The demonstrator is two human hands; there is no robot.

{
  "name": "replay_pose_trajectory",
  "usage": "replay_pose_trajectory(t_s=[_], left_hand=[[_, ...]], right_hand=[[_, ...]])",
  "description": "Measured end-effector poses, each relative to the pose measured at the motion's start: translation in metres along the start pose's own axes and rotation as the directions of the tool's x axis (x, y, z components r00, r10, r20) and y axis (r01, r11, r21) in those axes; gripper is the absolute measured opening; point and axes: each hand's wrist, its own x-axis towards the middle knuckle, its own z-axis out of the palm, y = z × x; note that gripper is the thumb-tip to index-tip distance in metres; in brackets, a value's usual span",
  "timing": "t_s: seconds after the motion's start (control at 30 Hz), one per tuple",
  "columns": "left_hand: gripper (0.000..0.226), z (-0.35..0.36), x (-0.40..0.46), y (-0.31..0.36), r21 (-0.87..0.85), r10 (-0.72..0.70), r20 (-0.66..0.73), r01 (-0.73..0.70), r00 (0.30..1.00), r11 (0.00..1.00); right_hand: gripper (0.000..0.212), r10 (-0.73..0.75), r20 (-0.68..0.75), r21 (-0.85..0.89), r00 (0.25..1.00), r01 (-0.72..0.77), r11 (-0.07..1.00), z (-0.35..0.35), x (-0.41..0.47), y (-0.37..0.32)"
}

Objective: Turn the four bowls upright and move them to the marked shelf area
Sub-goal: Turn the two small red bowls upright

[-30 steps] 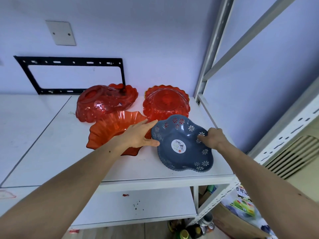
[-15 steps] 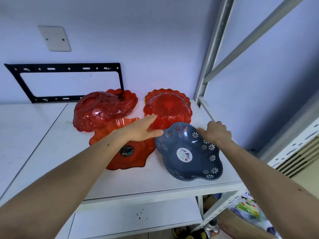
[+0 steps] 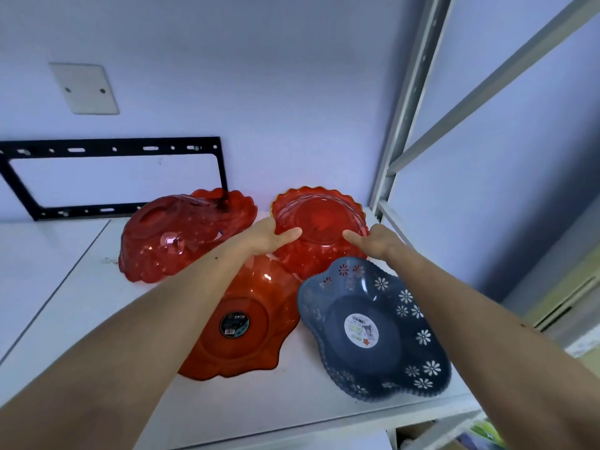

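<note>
Four bowls sit on a white shelf (image 3: 74, 306). A red scalloped bowl with a yellow rim (image 3: 319, 219) stands at the back right, tilted toward me with its round base showing. My left hand (image 3: 266, 237) grips its left edge, thumb on the base side. My right hand (image 3: 376, 243) holds its right edge. A dark red bowl (image 3: 175, 241) lies upside down at the back left. An orange wavy bowl (image 3: 246, 336) lies flat in front, partly under my left forearm, showing a black round sticker. A blue flower-patterned bowl (image 3: 373, 332) rests at the front right, open side up.
A black metal bracket (image 3: 113, 149) leans on the wall behind the bowls. The shelf's grey upright post (image 3: 409, 102) and braces stand close on the right. A blank wall plate (image 3: 84, 89) is fixed above. The shelf's front edge runs just below the blue bowl.
My left hand let go of the orange bowl, which now lies flat. My right hand left the blue bowl. Both hands moved back onto the scalloped red bowl.
</note>
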Motion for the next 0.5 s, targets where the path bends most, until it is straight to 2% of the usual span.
replay_pose_trajectory(t_s=[0.3,0.5], left_hand=[[0.069,-0.002,0.018,-0.01,-0.086,0.032,-0.001,-0.032,0.999,0.996],[0.066,0.001,0.016,-0.008,-0.135,-0.035,-0.001,0.034,0.999,0.99]], right_hand=[[0.063,0.028,-0.022,0.142,0.999,-0.024,0.99,0.003,0.006,-0.005],[0.064,0.057,-0.018,0.17,0.998,-0.053,0.984,0.009,0.007,-0.003]])
